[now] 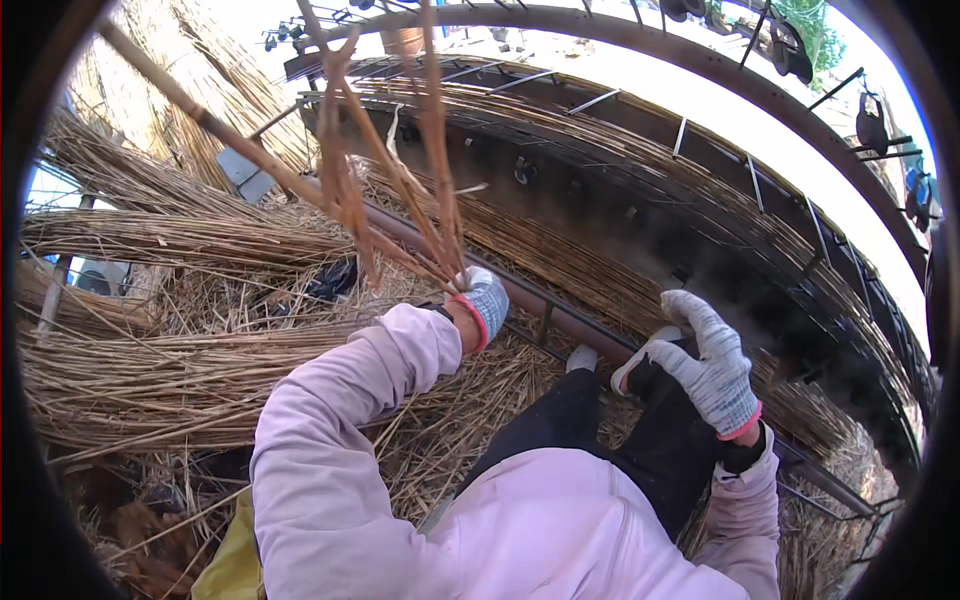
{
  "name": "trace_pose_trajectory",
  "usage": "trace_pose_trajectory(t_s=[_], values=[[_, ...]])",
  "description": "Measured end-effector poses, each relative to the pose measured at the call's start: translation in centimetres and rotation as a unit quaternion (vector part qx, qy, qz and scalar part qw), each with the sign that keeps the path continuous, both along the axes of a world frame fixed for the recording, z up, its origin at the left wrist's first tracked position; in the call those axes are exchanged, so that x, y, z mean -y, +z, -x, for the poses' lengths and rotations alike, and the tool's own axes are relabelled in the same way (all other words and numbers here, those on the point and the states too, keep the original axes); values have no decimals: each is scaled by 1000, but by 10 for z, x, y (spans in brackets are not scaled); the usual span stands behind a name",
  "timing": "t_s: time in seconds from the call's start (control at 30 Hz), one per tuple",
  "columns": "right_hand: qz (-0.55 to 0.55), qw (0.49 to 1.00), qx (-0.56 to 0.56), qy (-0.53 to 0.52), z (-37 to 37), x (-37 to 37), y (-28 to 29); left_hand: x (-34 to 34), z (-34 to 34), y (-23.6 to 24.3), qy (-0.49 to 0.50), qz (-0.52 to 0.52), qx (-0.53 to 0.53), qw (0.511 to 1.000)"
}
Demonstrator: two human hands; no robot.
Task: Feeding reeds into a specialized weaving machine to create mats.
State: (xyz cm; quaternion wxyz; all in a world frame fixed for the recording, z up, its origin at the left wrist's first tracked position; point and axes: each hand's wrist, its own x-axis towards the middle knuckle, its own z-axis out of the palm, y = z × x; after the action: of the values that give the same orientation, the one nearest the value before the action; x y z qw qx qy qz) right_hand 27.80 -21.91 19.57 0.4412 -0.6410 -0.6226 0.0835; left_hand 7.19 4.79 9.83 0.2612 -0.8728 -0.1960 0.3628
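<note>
My left hand (pixel 483 303), in a grey knit glove with a pink cuff, is closed around the lower ends of a few dry reed stalks (pixel 230 137). Their brown withered leaves hang and point up toward the far left. To the right, my right hand (pixel 712 362), in a matching glove, is raised above my legs. Its fingers are apart and hold nothing. Beyond both hands, a long layer of reeds (pixel 560 265) lies along a dark metal frame (pixel 600 205). A brown metal rail (pixel 535 303) runs between me and that layer.
Big bundles of reeds (pixel 170 385) lie at the left, with more stacked upright (pixel 210 70) behind. Loose straw (pixel 430 440) covers the ground. A curved beam (pixel 640 38) with hanging dark weights (pixel 790 48) arches over the far side. A yellow cloth or bag (pixel 232 555) lies at the lower left.
</note>
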Motion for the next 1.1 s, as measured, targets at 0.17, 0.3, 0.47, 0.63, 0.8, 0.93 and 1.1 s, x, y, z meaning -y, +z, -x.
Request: trace_pose_trajectory(t_s=[0.17, 0.3, 0.47, 0.63, 0.8, 0.93, 1.1], values=[[-37, 898, -412, 151, 35, -44, 0, 66, -107, -67, -229, -49, 48, 971], [-109, 831, -520, 166, 42, -53, -15, 85, -151, -88, -141, 253, 273, 918], [-120, 832, -524, 133, 28, -40, -31, 109, -133, -85, -94, 467, 366, 800], [-176, 850, -496, -39, 29, -42, -50, 136, -62, -61, -36, 532, 351, 769], [-267, 830, -488, -30, -13, 3, -19, 119, -4, -52, -162, 404, 296, 851], [-410, 809, -418, 55, -97, 95, 64, 120, 21, -66, -123, 446, 330, 823], [-463, 769, -422, 125, -116, 130, 76, 142, -22, -39, -12, 627, 383, 678]])
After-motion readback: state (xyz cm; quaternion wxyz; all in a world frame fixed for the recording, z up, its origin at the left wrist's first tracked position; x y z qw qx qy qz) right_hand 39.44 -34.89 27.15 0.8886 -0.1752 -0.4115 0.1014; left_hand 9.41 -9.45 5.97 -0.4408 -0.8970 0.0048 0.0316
